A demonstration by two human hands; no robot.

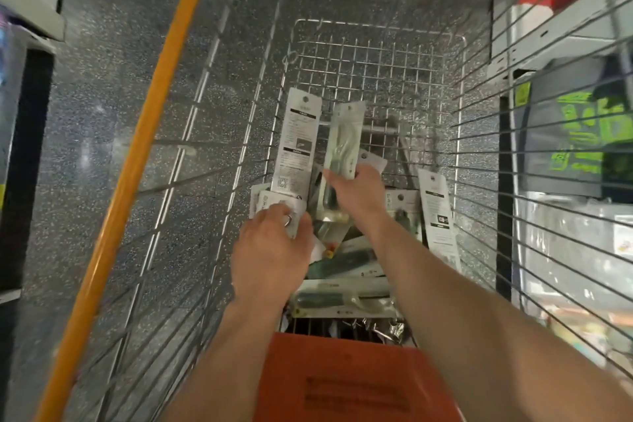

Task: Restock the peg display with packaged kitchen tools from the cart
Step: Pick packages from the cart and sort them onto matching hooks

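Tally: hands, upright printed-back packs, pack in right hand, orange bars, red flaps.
Hands: 2, left hand and right hand
Upright printed-back packs: 2
Pale-tool pack, gripped by right hand: 1
Orange bar: 1
Red flap: 1
Total: 7

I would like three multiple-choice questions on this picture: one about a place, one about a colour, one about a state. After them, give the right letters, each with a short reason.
1. Where do the packaged tools lie?
A. on a shelf
B. in the wire cart
C. on the floor

2. What colour is the long rail at the left of the cart?
A. orange
B. blue
C. white

3. What is the right hand doing?
A. hanging idle
B. pushing the cart
C. gripping a clear package

Answers:
1 B, as the packages are piled on the wire bottom, inside the basket walls.
2 A, as the rail is plainly orange against the grey speckled floor.
3 C, as its fingers are curled round the lower end of the clear package, which stands up from the pile.
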